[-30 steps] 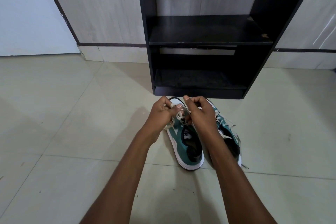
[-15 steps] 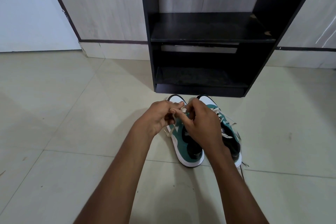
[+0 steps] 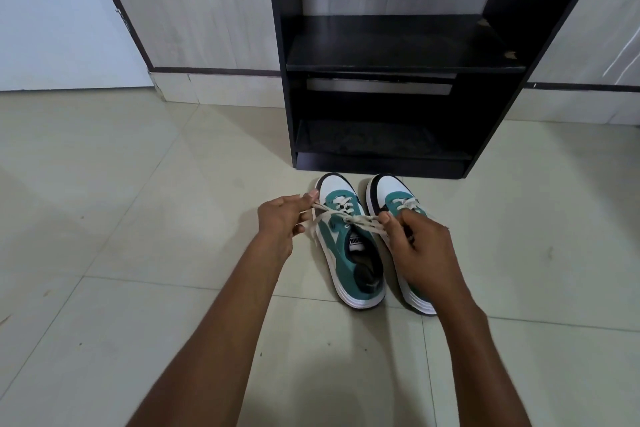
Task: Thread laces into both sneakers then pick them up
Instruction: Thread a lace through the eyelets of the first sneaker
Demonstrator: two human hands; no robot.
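Here, flat woven lace (image 3: 349, 218) taut between both hands' pinching fingers (image 3: 384, 218).

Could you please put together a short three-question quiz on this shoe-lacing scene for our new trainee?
1. True or false: both sneakers stand on the floor.
2. Which sneaker's lace is being pulled: A) left sneaker B) right sneaker?
3. What stands just beyond the toes?

Key: 1. True. 2. A; the left hand and right hand each pinch an end of the lace, pulled apart sideways. 3. A black shelf unit.
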